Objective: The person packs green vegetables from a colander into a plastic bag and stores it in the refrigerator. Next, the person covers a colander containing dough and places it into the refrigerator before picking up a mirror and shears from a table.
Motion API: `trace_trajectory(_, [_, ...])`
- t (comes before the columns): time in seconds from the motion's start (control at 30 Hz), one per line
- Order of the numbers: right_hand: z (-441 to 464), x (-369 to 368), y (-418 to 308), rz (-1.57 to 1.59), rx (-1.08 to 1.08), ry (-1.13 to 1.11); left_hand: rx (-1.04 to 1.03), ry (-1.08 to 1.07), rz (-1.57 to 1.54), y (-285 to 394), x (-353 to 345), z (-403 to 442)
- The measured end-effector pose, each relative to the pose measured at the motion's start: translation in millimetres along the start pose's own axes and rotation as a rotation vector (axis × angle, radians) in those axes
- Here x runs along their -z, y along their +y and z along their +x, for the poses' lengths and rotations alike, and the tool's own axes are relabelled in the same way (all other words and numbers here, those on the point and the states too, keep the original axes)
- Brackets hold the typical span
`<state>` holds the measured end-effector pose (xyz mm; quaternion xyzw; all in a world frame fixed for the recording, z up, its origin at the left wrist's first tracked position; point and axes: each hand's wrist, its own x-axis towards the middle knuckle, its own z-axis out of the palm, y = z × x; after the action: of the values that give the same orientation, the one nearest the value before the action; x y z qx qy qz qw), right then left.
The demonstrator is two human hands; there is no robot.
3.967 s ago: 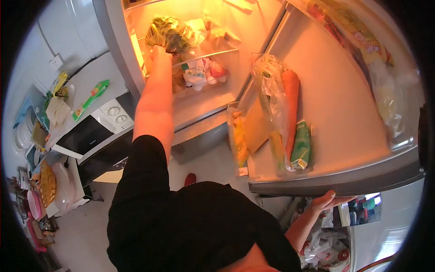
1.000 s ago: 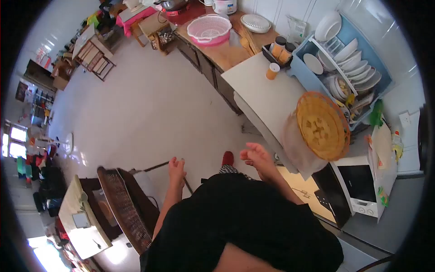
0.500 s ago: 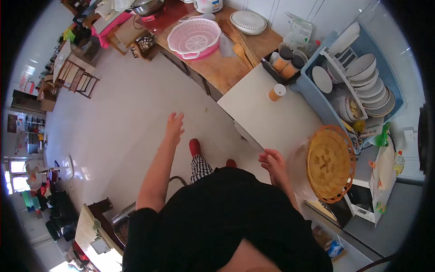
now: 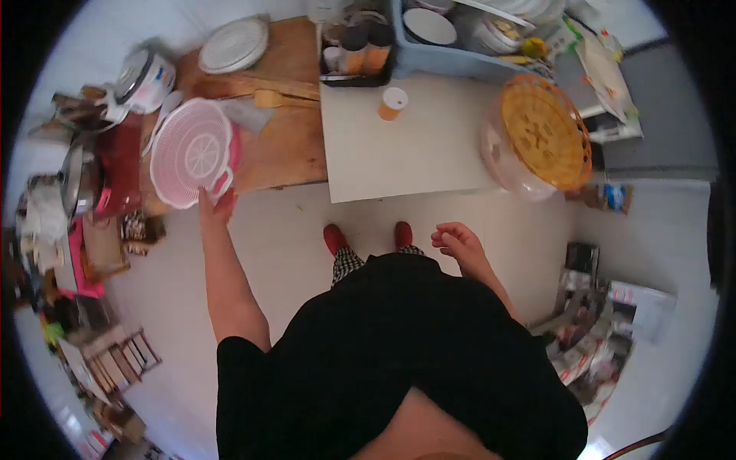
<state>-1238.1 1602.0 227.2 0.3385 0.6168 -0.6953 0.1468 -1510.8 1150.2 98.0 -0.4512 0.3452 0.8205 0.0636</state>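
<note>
My left hand (image 4: 216, 205) reaches to the front rim of the white and pink plastic basket (image 4: 192, 153) on the wooden counter (image 4: 287, 146). Its fingers are around the handle at that rim; whether they grip it is hard to tell. My right hand (image 4: 458, 244) hangs over the floor in front of my body, its fingers loosely curled and apart, holding nothing. Beyond it, on the white tabletop (image 4: 414, 153), stands a small orange jar with a white lid (image 4: 392, 103).
An orange woven basket (image 4: 543, 132) sits at the tabletop's right. Behind are a jar rack (image 4: 356, 57) and a blue dish rack (image 4: 452, 61). A white round lid (image 4: 234, 46), wooden utensils (image 4: 284, 100) and a rice cooker (image 4: 146, 80) occupy the counter.
The view has turned to face the counter and tabletop. My left hand has moved from over the floor to the white and pink basket. My right hand remains in front of my body.
</note>
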Motion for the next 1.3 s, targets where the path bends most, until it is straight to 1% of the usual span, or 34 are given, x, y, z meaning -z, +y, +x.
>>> trace_trajectory(0.07, [-10,-7,10,-0.015,0.012,0.034,-0.008,-0.049,-0.009,3,1,13])
trace_trajectory(0.17, [-23,-16,21,0.004,0.035,0.064,-0.048,-0.129,0.037,15,15,60])
trace_trajectory(0.27, [-23,-16,30,0.009,0.041,0.069,-0.05,-0.053,0.125,31,39,102])
trace_trajectory(0.37, [-19,-13,34,0.01,0.075,0.057,-0.096,-0.122,0.254,37,43,65])
trace_trajectory(0.43, [-15,-12,28,-0.002,0.07,0.075,-0.151,-0.085,0.298,29,20,-18])
trace_trajectory(0.47, [-7,-11,28,-0.138,0.165,0.097,-0.177,-0.067,0.319,25,11,-53])
trace_trajectory(0.53, [19,-6,24,-0.411,0.353,0.144,-0.172,-0.139,0.497,23,9,-88])
trace_trajectory(0.57, [37,-4,16,-0.504,0.399,0.167,-0.169,-0.177,0.585,23,10,-97])
trace_trajectory(0.6, [59,-5,6,-0.597,0.447,0.189,-0.1,-0.268,0.682,25,12,-99])
trace_trajectory(0.7, [131,-25,-23,-0.637,0.731,0.415,-0.129,-0.3,0.865,-3,-12,-144])
trace_trajectory(0.73, [155,-34,-34,-0.635,0.812,0.506,-0.119,-0.355,0.879,-12,-18,-151])
trace_trajectory(0.8, [186,-52,-59,-0.638,0.941,0.589,-0.1,-0.45,0.91,-27,-24,-162])
trace_trajectory(0.9, [219,-62,-81,-0.598,1.059,0.435,-0.091,-0.369,1.083,-41,-39,-178])
trace_trajectory(0.97, [248,-63,-82,-0.676,0.992,0.452,-0.078,-0.378,1.118,-46,-44,-179])
trace_trajectory(1.03, [252,-59,-83,-0.729,0.951,0.492,-0.066,-0.388,1.175,-51,-48,-175])
trace_trajectory(1.1, [254,-48,-87,-0.754,0.936,0.555,-0.042,-0.395,1.141,-57,-52,-170])
trace_trajectory(1.2, [256,-28,-88,-0.727,0.91,0.641,-0.048,-0.411,1.175,-61,-57,-166])
trace_trajectory(1.3, [253,-5,-85,-0.675,0.851,0.805,-0.052,-0.448,1.217,-69,-68,-169])
